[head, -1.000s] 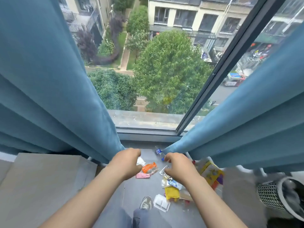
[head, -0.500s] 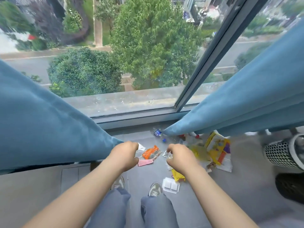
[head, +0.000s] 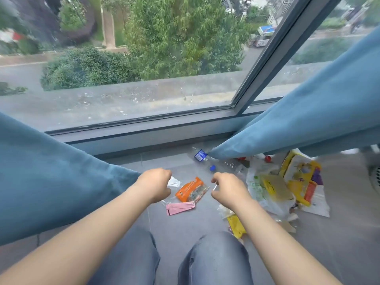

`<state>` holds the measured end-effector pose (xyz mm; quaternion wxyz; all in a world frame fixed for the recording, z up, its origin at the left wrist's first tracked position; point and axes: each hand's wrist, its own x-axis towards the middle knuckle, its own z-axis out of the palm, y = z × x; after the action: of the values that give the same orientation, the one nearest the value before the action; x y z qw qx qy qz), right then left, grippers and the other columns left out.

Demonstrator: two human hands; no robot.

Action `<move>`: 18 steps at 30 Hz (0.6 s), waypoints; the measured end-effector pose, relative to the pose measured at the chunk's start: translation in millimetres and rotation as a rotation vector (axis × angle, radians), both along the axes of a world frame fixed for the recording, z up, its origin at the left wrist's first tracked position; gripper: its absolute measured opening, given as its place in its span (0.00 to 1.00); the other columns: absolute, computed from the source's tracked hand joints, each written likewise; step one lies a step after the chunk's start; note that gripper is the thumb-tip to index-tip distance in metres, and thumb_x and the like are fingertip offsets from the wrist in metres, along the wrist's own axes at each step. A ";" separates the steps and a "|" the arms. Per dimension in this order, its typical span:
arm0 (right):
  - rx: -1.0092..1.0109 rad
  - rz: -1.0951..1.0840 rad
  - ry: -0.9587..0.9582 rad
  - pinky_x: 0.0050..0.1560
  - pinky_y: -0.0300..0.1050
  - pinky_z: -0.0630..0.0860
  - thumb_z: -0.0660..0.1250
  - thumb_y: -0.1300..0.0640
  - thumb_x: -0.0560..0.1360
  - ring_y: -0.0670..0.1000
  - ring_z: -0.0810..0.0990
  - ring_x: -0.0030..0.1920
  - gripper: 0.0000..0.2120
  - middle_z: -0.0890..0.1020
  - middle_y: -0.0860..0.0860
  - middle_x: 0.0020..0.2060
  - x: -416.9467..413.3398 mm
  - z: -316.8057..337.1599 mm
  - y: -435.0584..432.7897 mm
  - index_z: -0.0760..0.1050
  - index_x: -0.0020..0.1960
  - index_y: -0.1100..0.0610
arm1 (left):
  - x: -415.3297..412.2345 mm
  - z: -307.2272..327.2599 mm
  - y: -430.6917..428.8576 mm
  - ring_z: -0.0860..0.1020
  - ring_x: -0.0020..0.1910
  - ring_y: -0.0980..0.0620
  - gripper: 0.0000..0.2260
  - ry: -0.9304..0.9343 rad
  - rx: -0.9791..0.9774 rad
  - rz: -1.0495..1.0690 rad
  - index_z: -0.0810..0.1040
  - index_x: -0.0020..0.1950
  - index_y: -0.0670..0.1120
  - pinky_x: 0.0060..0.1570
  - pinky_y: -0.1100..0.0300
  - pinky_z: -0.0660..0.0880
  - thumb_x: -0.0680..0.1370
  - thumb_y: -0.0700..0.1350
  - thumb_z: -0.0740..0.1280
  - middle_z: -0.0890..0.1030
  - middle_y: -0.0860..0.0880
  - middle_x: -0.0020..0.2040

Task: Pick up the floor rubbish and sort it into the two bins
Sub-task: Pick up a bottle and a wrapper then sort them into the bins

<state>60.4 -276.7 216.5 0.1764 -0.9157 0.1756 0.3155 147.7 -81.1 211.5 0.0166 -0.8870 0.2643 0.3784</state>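
At the bottom of the frame are two knees in jeans, and both bare forearms reach up from there over the grey floor (head: 339,233). The left hand (head: 154,185) and right hand (head: 228,190) show their backs to the camera with the fingers curled under. I cannot tell whether either grips anything, though a clear wrapper (head: 174,182) peeks out past the left knuckles and a white sliver shows by the right thumb. Between the hands lies the orange packet (head: 192,189), flat on the floor. Its long axis runs from lower left to upper right, with one end just beside each hand, so either could take it. The left looks slightly nearer its lower end. A pink paper (head: 180,207) lies just below it, and a yellow packet (head: 236,225) lies by the right forearm. Further right are a white plastic bag (head: 257,190) and a yellow bag (head: 298,175). A clear bottle (head: 212,167) lies beyond, near the right curtain (head: 308,112). A sliver of mesh bin (head: 376,175) shows at the right edge. Behind it all is the window (head: 144,58).
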 end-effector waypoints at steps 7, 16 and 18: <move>-0.023 0.041 -0.072 0.58 0.45 0.73 0.66 0.58 0.72 0.53 0.77 0.60 0.18 0.79 0.51 0.60 39.0 -119.7 -20.1 0.74 0.62 0.52 | 38.0 -118.5 -30.8 0.76 0.57 0.42 0.15 -0.089 0.028 -0.265 0.71 0.63 0.44 0.51 0.53 0.74 0.78 0.46 0.61 0.77 0.44 0.59; -0.062 0.247 -0.116 0.56 0.45 0.73 0.66 0.54 0.73 0.52 0.75 0.60 0.17 0.79 0.49 0.59 40.6 -212.2 -29.4 0.74 0.62 0.51 | 53.5 -220.6 -43.9 0.75 0.59 0.47 0.17 -0.036 -0.100 -0.219 0.72 0.64 0.48 0.55 0.58 0.72 0.77 0.50 0.64 0.76 0.49 0.61; -0.064 0.225 -0.167 0.56 0.45 0.74 0.66 0.53 0.74 0.52 0.76 0.60 0.17 0.79 0.49 0.58 36.0 -224.7 -24.4 0.74 0.62 0.51 | 47.5 -240.6 -46.7 0.75 0.58 0.47 0.16 -0.039 -0.148 -0.208 0.73 0.62 0.47 0.53 0.58 0.73 0.76 0.50 0.65 0.77 0.49 0.60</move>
<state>96.3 -301.1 -8.2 0.1245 -0.9578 0.0664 0.2503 195.2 -127.8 -29.1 -0.0044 -0.8607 0.3818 0.3367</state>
